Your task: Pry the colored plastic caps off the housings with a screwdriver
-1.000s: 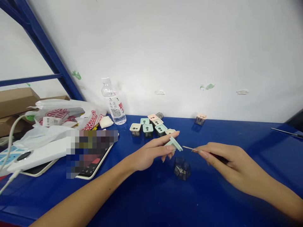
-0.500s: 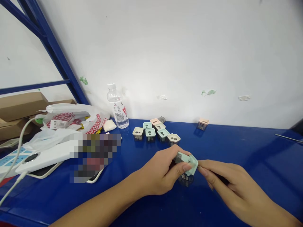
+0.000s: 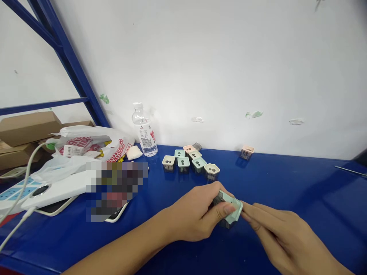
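In the head view my left hand (image 3: 205,212) is closed around a mint-green pencil sharpener (image 3: 235,214) with a dark see-through body. Its thumb presses on the mint part, and the sharpener is tilted, its face toward the right. My right hand (image 3: 282,231) has its fingers pinched together at that face; whatever they hold, if anything, is hidden. Beyond my left hand stands a group of two-hole sharpeners, among them a cream sharpener (image 3: 212,170), a mint sharpener (image 3: 183,163) and a pink sharpener (image 3: 189,148).
A lone pink sharpener (image 3: 247,151) stands near the wall, and a thin metal rod (image 3: 350,170) lies far right. Left are a water bottle (image 3: 145,131), plastic bags (image 3: 94,133), a white power bank-like device (image 3: 64,186) with cables, and a blurred-out item. The blue tabletop (image 3: 286,179) meets the wall.
Both hands and the held sharpener have moved slightly lower in view. My right fingers have turned a little against the sharpener's face. The view itself has shifted slightly.
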Tool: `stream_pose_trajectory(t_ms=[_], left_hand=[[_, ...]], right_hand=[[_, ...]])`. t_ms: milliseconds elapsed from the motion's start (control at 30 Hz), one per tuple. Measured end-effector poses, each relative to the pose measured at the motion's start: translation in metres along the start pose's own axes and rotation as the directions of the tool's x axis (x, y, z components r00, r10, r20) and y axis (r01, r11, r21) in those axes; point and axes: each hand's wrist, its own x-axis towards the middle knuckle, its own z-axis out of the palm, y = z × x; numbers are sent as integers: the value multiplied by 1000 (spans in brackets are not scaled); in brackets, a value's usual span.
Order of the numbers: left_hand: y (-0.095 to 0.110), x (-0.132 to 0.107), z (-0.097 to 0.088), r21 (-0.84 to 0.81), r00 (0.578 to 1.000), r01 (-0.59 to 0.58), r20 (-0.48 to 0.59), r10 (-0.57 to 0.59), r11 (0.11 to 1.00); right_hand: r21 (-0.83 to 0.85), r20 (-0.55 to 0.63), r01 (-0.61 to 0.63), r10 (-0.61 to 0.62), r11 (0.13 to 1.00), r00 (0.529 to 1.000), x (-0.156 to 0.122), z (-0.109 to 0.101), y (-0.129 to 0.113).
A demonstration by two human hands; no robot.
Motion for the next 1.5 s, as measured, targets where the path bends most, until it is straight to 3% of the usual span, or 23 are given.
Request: stream_pose_trajectory(t_ms=[100,167,267,433,667,800,933,1067,1267,1500], left_hand=[[2,0,0,123,1000,10,-21,-7,992],[3,0,2,166,1000,11,-31,-6,986],[4,-1,5,163,997,-50,-47,58,985],[5,-3,8,163,993,-85,-73,98,983],[4,-4,18,108,990,-117,-67,125,987],[7,-5,16,73,995,-98,-23,100,992],[14,-6,11,-41,998,-58,20,59,998],[15,-6,13,-198,1000,14,-13,-17,980],[4,-1,24,-503,986,95,-72,-151,859],[15,12,18,-779,939,252,53,-340,574]], right_hand=[[155,111,-196,180,968,977,7,-5,-7],[166,153,-244,220,955,964,10,-7,-10],[130,127,-191,175,973,976,12,-10,-14],[29,-78,-29,31,999,996,11,-10,-19],[-52,-148,47,-54,998,988,4,1,-17],[-170,-224,94,-131,981,966,0,3,-17],[-158,-218,93,-127,983,968,0,5,-16],[-236,-264,80,-143,969,954,1,8,-13],[-357,-290,84,-196,930,937,2,9,-10],[-502,-242,108,-259,858,935,6,8,-9]])
